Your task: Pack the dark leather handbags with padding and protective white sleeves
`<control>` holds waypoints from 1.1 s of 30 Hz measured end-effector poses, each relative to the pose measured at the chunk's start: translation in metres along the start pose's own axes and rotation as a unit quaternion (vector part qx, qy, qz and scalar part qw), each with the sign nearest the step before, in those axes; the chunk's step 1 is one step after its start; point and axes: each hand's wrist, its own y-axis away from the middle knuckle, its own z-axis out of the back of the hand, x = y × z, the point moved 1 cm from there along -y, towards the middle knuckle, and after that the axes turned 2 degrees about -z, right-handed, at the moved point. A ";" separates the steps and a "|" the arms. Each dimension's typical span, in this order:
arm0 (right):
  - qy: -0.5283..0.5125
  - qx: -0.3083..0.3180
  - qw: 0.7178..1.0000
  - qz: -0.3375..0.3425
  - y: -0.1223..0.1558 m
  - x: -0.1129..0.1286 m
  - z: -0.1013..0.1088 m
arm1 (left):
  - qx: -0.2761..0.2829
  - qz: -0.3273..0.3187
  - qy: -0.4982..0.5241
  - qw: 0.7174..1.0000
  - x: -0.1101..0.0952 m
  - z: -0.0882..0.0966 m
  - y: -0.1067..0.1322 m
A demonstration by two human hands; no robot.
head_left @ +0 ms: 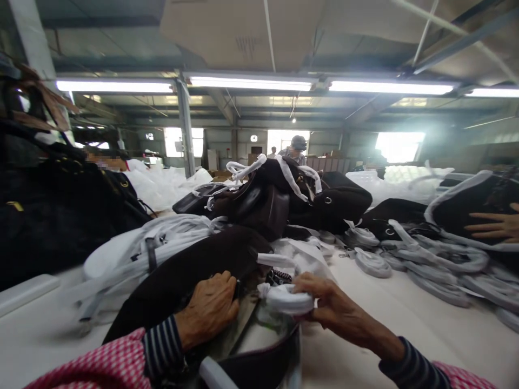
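Observation:
A dark brown bag (190, 270) lies open on the white table (405, 319) right in front of me. My left hand (208, 308) is closed on the bag's rim near its opening. My right hand (324, 302) pinches a strap wrapped in white paper (287, 300) at the bag's mouth. Part of the bag's lower edge (259, 367) curves toward me below both hands.
More dark bags with white-wrapped handles (275, 194) are piled behind. Wrapped straps (438, 259) lie coiled to the right, where another person's hand (492, 224) rests on a bag. A black bag pile (60, 216) stands at left. A person (298, 148) stands far back.

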 end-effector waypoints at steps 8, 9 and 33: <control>-0.193 0.002 0.973 -0.129 -0.016 0.030 -0.015 | -0.056 0.049 0.036 0.997 0.021 0.044 0.001; -0.211 0.028 0.968 -0.136 -0.020 0.033 -0.022 | -0.065 0.058 0.044 0.995 0.026 0.054 0.000; -0.222 0.145 0.902 -0.340 -0.090 0.026 -0.088 | -0.221 -0.017 0.184 0.958 0.046 0.108 0.007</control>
